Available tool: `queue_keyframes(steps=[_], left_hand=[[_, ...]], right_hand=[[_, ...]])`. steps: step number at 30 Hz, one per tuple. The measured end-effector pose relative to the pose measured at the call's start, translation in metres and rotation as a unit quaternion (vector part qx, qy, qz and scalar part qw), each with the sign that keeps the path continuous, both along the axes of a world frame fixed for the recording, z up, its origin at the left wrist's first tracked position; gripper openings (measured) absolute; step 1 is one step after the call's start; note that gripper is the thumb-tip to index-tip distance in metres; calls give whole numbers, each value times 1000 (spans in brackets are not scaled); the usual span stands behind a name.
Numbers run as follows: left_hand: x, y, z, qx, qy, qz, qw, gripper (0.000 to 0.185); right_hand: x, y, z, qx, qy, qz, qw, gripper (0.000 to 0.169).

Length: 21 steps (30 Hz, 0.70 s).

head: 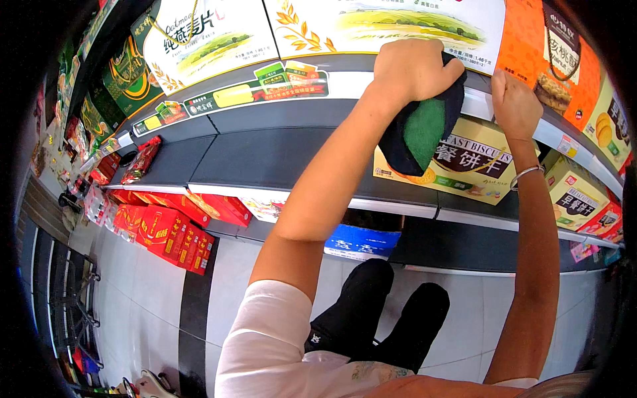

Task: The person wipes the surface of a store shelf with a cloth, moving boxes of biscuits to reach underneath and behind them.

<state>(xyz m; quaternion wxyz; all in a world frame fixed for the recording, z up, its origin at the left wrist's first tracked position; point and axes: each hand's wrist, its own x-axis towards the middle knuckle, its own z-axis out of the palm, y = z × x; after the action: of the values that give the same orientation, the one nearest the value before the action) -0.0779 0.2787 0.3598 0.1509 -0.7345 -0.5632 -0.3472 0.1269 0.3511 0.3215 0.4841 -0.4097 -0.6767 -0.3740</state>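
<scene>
My left hand [415, 69] grips a dark cloth with a green patch [425, 130]. It is at the front edge of the upper shelf [351, 82], and the cloth hangs down past it. Directly behind that hand stands a large white oatmeal gift box [398, 25]. My right hand [517, 107], a bangle on its wrist, is curled at the same shelf edge, beside an orange walnut biscuit box [530, 54]; its fingertips are hidden. Below, on the middle shelf [268, 154], a cream breakfast biscuit box [477, 164] is partly covered by the cloth.
Another white oatmeal box [209, 40] and green boxes [127, 79] line the upper shelf. Red cartons [169, 234] are stacked on the floor at left. A blue carton [363, 241] is under the middle shelf, just beyond my knees. Dark metal racking [54, 288] stands far left.
</scene>
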Motion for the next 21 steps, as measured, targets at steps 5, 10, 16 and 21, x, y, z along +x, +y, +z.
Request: queue_keyframes(steps=[5,10,16,21], left_hand=[[3,-5,-4,20,-5,19,1000,49],[4,-2,-7,39,-12,13,999,47],[-8,-2,-10,64,-45,-30,997,41],[-4,-5,-25,294,-50,-151,942,17]], right_hand=[[-2,0,-1,-3,14,4,1000,35],[3,-7,1,-50,5,2,999,34],[-9,-88,-17,-51,-10,60,997,21],[2,-173,-136,-224,110,214,944,34]])
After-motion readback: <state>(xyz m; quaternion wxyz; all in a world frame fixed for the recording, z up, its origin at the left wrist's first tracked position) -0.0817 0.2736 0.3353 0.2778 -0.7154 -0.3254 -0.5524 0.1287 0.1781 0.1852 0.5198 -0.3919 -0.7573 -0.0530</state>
